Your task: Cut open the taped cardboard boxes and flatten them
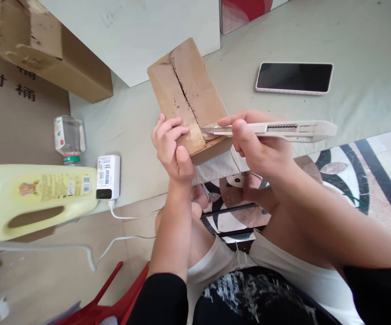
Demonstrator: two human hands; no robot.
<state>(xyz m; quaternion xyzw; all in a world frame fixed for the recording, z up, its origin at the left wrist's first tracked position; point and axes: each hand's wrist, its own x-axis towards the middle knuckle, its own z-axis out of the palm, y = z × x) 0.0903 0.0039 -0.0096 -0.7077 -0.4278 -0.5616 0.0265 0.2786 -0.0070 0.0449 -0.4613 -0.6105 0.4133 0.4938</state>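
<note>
A small brown cardboard box (204, 85) rests tilted on the table, with a dark slit along the seam of its top face. My left hand (173, 146) grips the near left corner of the box, fingers on the top and thumb toward the near side. In my right hand (261, 146) is a white utility knife (290, 130), its body pointing right. The knife's blade meets the box at the near end of the seam; how deep it goes I cannot tell.
A phone (295, 77) lies at the right. Leftward are a white power bank (108, 177) with a cable, a clear bottle (69, 139) and a yellow jug (39, 198). Larger cartons (83, 63) and a white box (148, 36) stand behind.
</note>
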